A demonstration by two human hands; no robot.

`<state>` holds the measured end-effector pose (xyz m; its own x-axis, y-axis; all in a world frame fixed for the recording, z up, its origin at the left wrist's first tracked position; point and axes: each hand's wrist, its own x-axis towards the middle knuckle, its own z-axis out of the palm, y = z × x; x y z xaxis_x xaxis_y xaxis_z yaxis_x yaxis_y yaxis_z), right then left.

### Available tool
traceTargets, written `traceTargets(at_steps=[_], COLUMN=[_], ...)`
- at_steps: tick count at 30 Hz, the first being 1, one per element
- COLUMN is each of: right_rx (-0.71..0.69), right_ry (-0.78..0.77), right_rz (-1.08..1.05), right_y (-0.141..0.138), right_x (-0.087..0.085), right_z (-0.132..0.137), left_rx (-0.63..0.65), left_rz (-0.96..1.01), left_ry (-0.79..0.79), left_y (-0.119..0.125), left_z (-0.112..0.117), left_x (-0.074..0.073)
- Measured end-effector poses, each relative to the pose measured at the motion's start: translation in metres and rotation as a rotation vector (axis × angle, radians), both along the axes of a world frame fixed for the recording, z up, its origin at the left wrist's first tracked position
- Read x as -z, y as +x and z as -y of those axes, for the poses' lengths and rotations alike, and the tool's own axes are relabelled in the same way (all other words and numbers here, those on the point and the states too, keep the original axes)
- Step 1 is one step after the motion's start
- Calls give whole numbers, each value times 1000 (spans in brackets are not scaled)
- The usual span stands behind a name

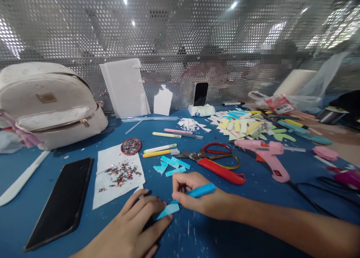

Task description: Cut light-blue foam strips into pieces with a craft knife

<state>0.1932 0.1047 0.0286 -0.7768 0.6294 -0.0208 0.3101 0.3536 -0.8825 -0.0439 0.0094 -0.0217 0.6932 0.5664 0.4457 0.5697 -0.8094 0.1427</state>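
Note:
A blue marker is gripped in my right hand, its tip down against a small strip of paper coloured light blue. My left hand pins that strip on the table, with the thumb on its near side and the fingers on its far side. Part of the strip is hidden under the left hand. Just beyond my hands lie several blue-coloured paper pieces. Red-handled scissors and a red utility knife are to their right.
Yellow and pale markers lie ahead. A pink glue gun with a black cord is at right, near a heap of paper strips. At left are a black phone, a glitter-strewn sheet and a backpack.

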Motion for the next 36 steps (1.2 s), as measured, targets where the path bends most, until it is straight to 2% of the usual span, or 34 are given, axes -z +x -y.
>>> traceTargets(at_steps=[3, 14, 18, 22, 25, 30, 33, 36], right_rx=[-54, -31, -55, -21, -59, -50, -62, -30], right_ry=[-33, -11, -66, -70, -123, -70, -106, -69], right_rz=[4, 5, 30, 7, 5, -3, 1, -16], right_y=[0, 0, 0, -1, -1, 0, 0, 0], right_x=[0, 1, 1, 2, 2, 2, 3, 2], right_z=[0, -1, -1, 0, -1, -1, -1, -1], left_rx=[-10, -32, -28, -21, -22, -20, -20, -20], left_rz=[2, -19, -1, -4, -16, -9, -3, 7], left_ry=[0, 25, 30, 42, 38, 3, 8, 32], left_y=[1, 1, 1, 1, 1, 2, 2, 2], left_z=[0, -1, -1, -1, 0, 0, -1, -2], left_x=[-1, -2, -2, -3, -3, -3, -4, -5])
